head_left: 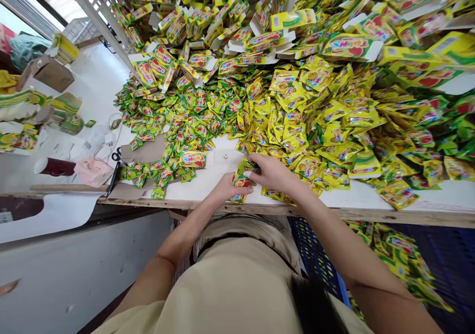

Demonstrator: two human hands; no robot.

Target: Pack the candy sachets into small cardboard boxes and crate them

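Close to the table's front edge, my left hand [228, 188] and my right hand [270, 171] meet around green candy packets [243, 176] with red fruit printed on them. My left hand grips them from the left and below, while my right thumb and fingers pinch them from the right. Just left of my hands lies a small yellow-green box [193, 159] with a white end flap. Beyond them, green packets [193, 107] spread to the left and yellow packets [293, 116] pile up to the right. How many packets I hold cannot be made out.
Boxes are heaped in a white plastic crate [100, 17] at the back. On the left lie scissors [116, 154], a black pen-like tool [113, 179], a jar [69, 121] and a cardboard box [52, 72]. A blue crate [315, 250] with packets stands below the table's wooden edge [334, 213].
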